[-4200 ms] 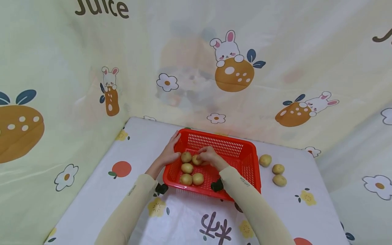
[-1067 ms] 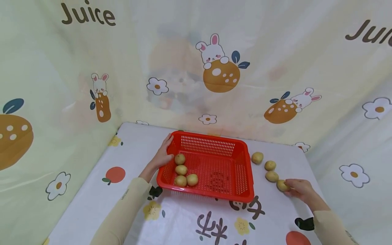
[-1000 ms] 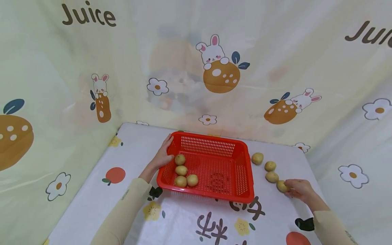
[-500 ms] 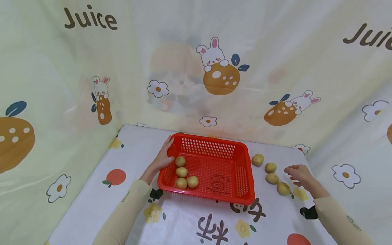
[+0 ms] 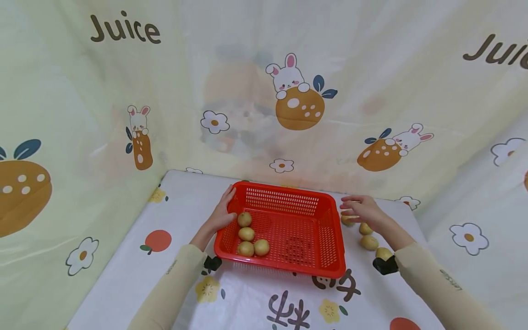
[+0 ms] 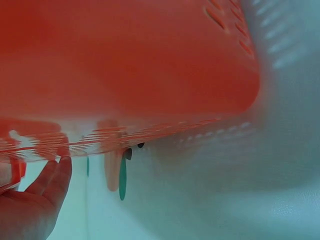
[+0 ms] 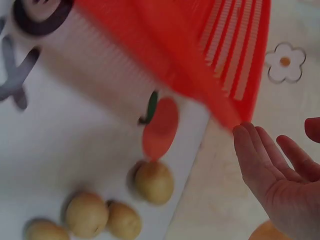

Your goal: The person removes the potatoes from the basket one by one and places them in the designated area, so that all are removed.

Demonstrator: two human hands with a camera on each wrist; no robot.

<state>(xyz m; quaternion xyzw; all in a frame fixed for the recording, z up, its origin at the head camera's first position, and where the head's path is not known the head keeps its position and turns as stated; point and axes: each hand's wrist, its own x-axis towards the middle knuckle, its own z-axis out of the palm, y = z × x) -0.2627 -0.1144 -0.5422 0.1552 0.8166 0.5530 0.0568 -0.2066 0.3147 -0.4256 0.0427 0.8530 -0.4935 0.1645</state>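
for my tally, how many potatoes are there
8: four potatoes at the left end of the red basket, four more on the table to its right, the farthest partly behind the right hand in the head view.

"Juice" (image 5: 125, 30) stood twice on the backdrop (image 5: 243, 32), cut off at right; sleeve (image 5: 445, 284) lettering and tabletop (image 5: 243, 302) characters were unclear.

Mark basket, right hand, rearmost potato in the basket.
Basket (image 5: 284, 229): head view, bare floor.
Right hand (image 5: 365, 210): head view, back of the hand.
Rearmost potato (image 5: 244, 220): head view, middle of its upper side.
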